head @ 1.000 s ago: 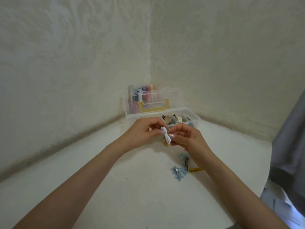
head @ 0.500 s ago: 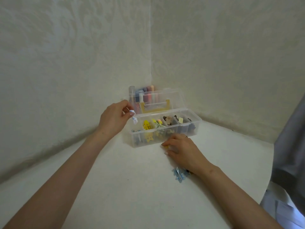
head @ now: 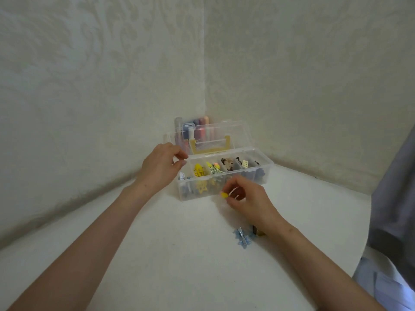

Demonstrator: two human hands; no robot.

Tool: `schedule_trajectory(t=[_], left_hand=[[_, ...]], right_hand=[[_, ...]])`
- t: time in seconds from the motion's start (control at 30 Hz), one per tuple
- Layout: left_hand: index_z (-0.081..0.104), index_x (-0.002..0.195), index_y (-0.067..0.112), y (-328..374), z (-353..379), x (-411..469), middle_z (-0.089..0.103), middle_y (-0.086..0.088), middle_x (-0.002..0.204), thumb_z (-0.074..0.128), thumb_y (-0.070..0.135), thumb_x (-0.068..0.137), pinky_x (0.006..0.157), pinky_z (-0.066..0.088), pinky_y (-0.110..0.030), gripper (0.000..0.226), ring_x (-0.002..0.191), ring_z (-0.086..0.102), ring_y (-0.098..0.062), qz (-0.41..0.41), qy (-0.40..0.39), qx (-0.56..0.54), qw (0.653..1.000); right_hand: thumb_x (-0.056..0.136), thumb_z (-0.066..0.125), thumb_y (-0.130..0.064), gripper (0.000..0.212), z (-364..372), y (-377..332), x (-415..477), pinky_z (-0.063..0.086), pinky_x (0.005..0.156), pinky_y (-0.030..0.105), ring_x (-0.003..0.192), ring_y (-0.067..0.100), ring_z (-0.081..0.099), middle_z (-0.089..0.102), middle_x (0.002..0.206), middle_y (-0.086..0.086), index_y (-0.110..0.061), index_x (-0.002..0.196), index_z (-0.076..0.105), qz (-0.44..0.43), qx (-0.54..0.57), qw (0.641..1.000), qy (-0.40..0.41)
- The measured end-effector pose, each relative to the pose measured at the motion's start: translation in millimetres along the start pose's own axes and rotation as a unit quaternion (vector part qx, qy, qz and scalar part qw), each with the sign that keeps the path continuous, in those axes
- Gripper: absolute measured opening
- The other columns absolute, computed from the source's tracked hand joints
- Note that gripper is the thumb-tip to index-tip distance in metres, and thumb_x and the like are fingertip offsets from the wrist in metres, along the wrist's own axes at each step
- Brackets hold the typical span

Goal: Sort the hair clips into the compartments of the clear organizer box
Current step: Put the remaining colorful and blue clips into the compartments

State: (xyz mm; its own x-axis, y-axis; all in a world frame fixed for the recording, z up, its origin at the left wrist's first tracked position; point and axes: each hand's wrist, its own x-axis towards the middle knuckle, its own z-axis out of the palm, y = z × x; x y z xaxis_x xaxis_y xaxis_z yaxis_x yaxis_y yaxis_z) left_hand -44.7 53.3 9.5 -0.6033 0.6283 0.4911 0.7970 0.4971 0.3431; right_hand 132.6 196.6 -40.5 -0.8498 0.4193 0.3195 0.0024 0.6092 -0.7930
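Yellow clip (head: 224, 195) in right hand (head: 249, 198), beside organizer box (head: 268, 166)

home corner, patterned wallpaper (head: 101, 63), white table (head: 179, 254)

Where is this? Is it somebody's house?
Probably a room at home: a white table set in a corner of patterned walls, with a clear box holding hair clips and a blue clip lying loose.

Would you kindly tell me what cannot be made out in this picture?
Head view only:
Yellow clip: shape hidden, right hand pinches it.
Dark clip: mostly under the right wrist.
Organizer box, left end: partly behind the left hand.
Tubes behind the lid: blurred, kind unclear.
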Motion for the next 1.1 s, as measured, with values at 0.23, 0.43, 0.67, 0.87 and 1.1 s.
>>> schedule_trajectory(t=[0.23,0.43,0.67,0.87,1.1], left_hand=[[0.063,0.094,0.019,42.9,2.4,-16.9,0.059,0.01,0.09,0.072,0.023,0.077,0.073,0.041,-0.021,0.02,0.082,0.045,-0.006,0.207,-0.111,-0.073,0.969],[0.063,0.097,0.021,55.0,14.5,-25.9,0.047,0.015,0.088,0.066,0.026,0.081,0.068,0.039,-0.017,0.017,0.077,0.042,0.007,0.239,-0.093,-0.08,0.963],[0.062,0.086,0.021,26.2,-10.5,-6.7,0.054,0.013,0.075,0.066,0.024,0.081,0.066,0.037,-0.026,0.006,0.071,0.045,-0.007,0.142,0.018,-0.055,0.988],[0.062,0.085,0.021,-3.5,-13.2,-0.1,0.053,0.017,0.075,0.064,0.025,0.083,0.065,0.033,-0.028,0.005,0.078,0.045,-0.013,0.041,0.035,0.01,0.999],[0.063,0.093,0.02,-9.1,-4.0,-2.3,0.054,0.015,0.076,0.059,0.019,0.087,0.069,0.035,-0.029,0.007,0.085,0.048,-0.015,0.015,-0.007,0.026,1.0]], right_hand=[[0.076,0.07,0.003,0.023,-11.2,-9.7,1.3,0.051,0.076,0.022,0.078,0.011,0.062,0.067,0.086,0.005,-0.01,0.087,0.054,0.059,0.249,0.967,0.019],[0.076,0.07,0.001,0.021,-13.7,-13.8,0.1,0.052,0.073,0.021,0.081,0.015,0.064,0.068,0.089,0.012,-0.003,0.089,0.054,0.064,0.276,0.959,0.009],[0.084,0.066,-0.007,0.008,-13.9,-13.7,-0.2,0.045,0.057,0.012,0.064,0.004,0.063,0.066,0.08,0.005,-0.007,0.09,0.06,0.072,0.218,0.972,0.044],[0.085,0.064,-0.008,0.003,-12.2,-10.1,0.8,0.048,0.057,0.016,0.062,0.007,0.063,0.067,0.077,0.001,-0.01,0.085,0.062,0.078,0.192,0.977,0.049],[0.087,0.061,-0.007,0.003,-14.1,-11.1,-0.2,0.039,0.046,0.008,0.052,-0.001,0.058,0.065,0.075,0.001,-0.006,0.09,0.063,0.079,0.174,0.979,0.075]])
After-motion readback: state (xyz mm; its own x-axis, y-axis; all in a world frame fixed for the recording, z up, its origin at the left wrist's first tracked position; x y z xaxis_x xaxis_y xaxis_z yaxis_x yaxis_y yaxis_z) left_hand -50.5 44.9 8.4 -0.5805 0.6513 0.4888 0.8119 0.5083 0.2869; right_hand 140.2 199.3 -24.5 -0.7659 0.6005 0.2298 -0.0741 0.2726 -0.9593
